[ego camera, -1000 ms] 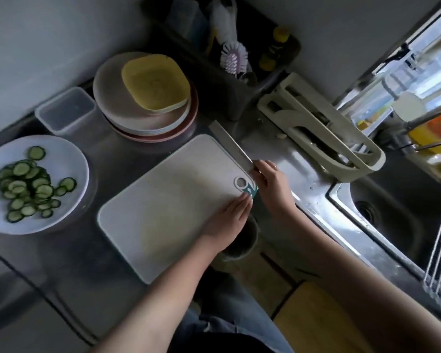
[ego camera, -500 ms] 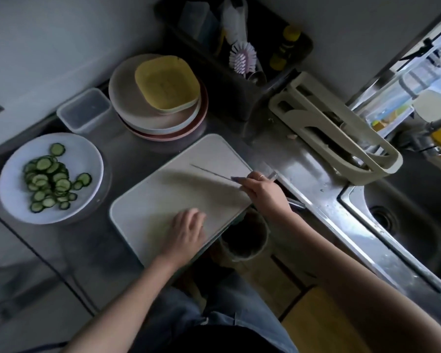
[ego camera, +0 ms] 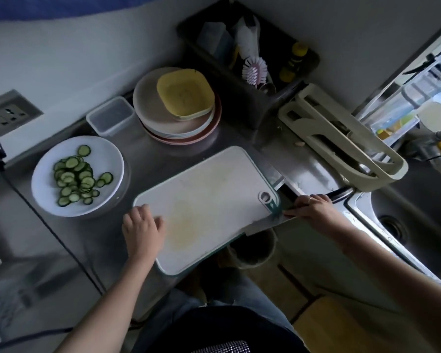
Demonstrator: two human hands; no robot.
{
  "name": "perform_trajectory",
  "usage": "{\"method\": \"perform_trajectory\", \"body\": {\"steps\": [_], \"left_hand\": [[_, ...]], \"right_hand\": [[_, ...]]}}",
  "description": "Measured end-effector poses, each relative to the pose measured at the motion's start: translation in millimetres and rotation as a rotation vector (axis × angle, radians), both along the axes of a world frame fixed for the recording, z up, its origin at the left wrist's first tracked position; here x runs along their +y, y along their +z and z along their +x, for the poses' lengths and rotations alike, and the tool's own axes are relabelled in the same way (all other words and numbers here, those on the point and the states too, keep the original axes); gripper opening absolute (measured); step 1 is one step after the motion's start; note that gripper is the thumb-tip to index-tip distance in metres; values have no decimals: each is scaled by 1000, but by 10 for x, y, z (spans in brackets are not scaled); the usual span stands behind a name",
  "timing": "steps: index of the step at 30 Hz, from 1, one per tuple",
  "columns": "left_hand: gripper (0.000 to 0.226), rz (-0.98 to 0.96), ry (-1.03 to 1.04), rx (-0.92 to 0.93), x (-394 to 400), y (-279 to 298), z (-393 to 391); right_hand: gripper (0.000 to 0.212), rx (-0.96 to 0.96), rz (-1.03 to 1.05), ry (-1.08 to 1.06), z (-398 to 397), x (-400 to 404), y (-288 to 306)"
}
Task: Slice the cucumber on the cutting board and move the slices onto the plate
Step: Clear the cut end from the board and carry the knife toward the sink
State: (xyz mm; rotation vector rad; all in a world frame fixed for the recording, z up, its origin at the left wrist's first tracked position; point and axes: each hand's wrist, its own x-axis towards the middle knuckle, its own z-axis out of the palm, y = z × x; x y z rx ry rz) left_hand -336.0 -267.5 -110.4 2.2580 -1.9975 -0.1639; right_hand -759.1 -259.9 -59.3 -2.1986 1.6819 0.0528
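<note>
The cucumber slices [ego camera: 78, 177] lie heaped on the white plate [ego camera: 46, 194], up and outward from the left hand [ego camera: 142, 230], so the job looks all but done. That hand rests on the near left corner of the bare cutting board [ego camera: 209, 200], fingers loosely curled and gripping nothing. The right hand [ego camera: 313, 208] holds the knife [ego camera: 270, 224] at the board's right edge, blade lying low along the rim. Thin wet slices will be limp, slippery and prone to sticking; the board is stiff and light, best taken by its edges
</note>
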Motion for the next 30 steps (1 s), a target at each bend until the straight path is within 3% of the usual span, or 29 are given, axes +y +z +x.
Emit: {"method": "perform_trajectory", "body": {"steps": [2, 4, 8, 16, 24, 30], "left_hand": [[50, 58, -255, -51, 38, -49, 43], [71, 149, -383, -75, 65, -79, -2], [86, 285, -324, -63, 81, -94, -87], [81, 305, -170, -94, 233, -113, 322], [89, 305, -1, -56, 479, -100, 711], [81, 320, 60, 45, 571, -16, 961]], "right_hand": [[31, 19, -25, 8, -14, -33, 61], [30, 18, -76, 43, 122, -119, 126], [30, -112, -165, -9, 498, -331, 151], [23, -360, -159, -263, 1035, -569, 13], [35, -473, 154, -209, 1652, -815, 30], [42, -447, 249, -135, 1997, -888, -166]]}}
